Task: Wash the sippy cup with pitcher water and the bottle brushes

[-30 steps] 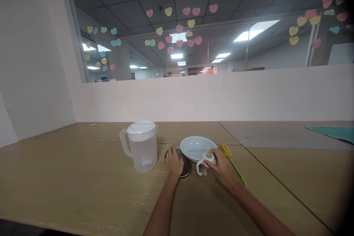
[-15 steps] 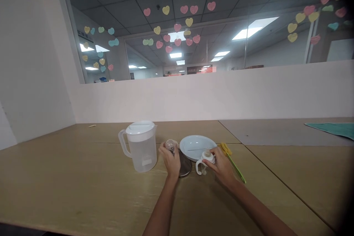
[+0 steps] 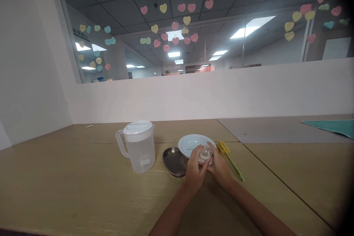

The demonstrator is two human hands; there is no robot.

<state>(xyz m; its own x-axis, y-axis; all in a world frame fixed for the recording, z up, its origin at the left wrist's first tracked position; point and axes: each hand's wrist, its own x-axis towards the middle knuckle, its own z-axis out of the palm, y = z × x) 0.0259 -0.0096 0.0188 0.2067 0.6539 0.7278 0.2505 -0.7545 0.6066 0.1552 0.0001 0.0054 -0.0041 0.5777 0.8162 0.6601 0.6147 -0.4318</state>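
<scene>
Clear dome cap (image 3: 206,150) sits right between our two hands, over a white bottle top (image 3: 204,159), and we've got the pair clamped from both sides: left hand (image 3: 194,169) with fingers and thumb wrapped round the left, right hand (image 3: 219,169) closed on the right. Any print to call? A pale label (image 3: 144,162) shows low on the pitcher (image 3: 141,153), too small for us to read, and the heart-shaped notes (image 3: 175,25) on the window carry nothing legible from here. Now the edges: we're just in front of the bowl (image 3: 190,142), its near rim partly hidden by our fingers, with the metal tray (image 3: 174,162) close by on the left, partly behind our left hand. The brush (image 3: 235,166) lies slanted just to the right, and beyond it a seam cuts diagonally across the tabletop (image 3: 83,177). To the left of the pitcher, wood-toned surface stretches wide, and it runs on toward the near edge. Materials, then: smooth, rounded, see-through dome; glossy pale bowl; dark, shiny metal in the rounded tray; frosted plastic pitcher, upright, white lid on, handle facing left. Our brush has a yellow, spongy-looking head and a slim green handle, while a teal cloth (image 3: 337,127) lies flat at far right.
</scene>
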